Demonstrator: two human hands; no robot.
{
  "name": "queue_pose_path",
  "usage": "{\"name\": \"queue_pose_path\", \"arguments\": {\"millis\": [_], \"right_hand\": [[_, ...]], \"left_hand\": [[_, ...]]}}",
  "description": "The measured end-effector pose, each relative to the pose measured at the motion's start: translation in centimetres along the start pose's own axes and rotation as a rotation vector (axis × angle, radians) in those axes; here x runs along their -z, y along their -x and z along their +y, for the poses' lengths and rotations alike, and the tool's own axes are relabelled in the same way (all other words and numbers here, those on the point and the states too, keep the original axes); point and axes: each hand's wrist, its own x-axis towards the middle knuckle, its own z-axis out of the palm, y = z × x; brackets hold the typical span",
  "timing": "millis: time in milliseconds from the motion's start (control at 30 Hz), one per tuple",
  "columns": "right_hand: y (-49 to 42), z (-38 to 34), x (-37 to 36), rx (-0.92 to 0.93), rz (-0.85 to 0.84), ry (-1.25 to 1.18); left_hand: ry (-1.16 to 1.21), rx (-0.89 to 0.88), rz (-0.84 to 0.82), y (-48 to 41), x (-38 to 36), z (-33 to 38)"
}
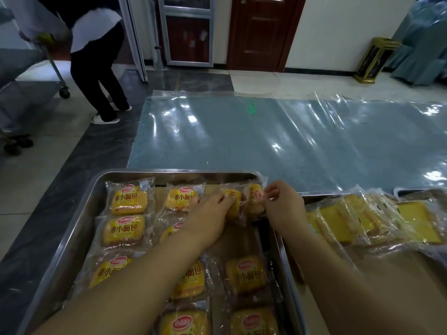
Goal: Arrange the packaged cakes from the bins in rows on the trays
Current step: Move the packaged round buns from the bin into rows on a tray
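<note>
A steel tray (79, 221) sits in front of me with several yellow packaged cakes lying flat in rows, such as one at the far left (129, 200). At the tray's far right corner my left hand (208, 218) grips a tilted packaged cake (232, 201). My right hand (283, 204) pinches the wrapper of another tilted cake (256, 197) beside it. Both arms cover part of the middle column.
A second tray (314, 197) to the right holds overlapping packs of yellow sliced cake (358, 221). A clear plastic sheet over blue-grey cloth (278, 141) covers the floor beyond. A person (96, 56) bends over a wheeled steel cart (29, 93) at the far left.
</note>
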Motion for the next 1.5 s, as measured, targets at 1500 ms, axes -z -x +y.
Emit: {"name": "queue_pose_path", "arguments": {"millis": [1500], "right_hand": [[1.4, -0.3, -5.7, 0.468, -0.42, 0.593]], "left_hand": [[-0.109, 0.104, -0.2, 4.1, 1.8, -6.6]]}}
